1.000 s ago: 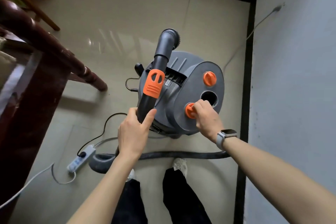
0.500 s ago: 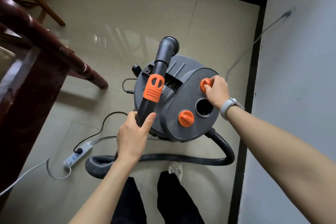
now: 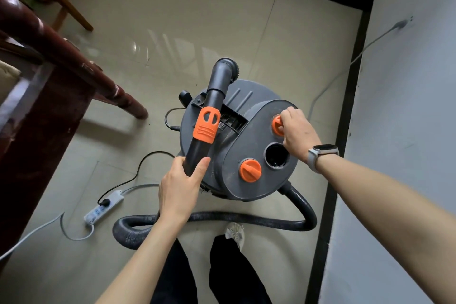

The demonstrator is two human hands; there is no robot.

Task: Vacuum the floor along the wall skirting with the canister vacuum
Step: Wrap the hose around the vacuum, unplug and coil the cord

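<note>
- Head view: a grey canister vacuum (image 3: 237,145) stood on the tiled floor (image 3: 197,20), just beside the black skirting (image 3: 345,116) along the right-hand wall.
- The left hand (image 3: 179,191) gripped the black wand (image 3: 209,118), fingers and thumb wrapped round it below its orange collar (image 3: 206,126). The wand's nozzle was raised above the vacuum, off the floor.
- The right hand (image 3: 297,134) pinched the far orange knob (image 3: 277,124) on the vacuum's lid, fingers curled onto it.
- A ribbed hose (image 3: 246,217) looped across the floor in front of the person's feet.
- Risks, as a judgement: stepping forward could snag a foot in the hose loop, and pulling the vacuum along the wall could drag the black cord (image 3: 138,173) and tug its plug out of the power strip (image 3: 103,208).
- Counts: one vacuum, one wand, one hose, two orange knobs, one open round port (image 3: 276,155), one power strip, one wristwatch (image 3: 320,155).
</note>
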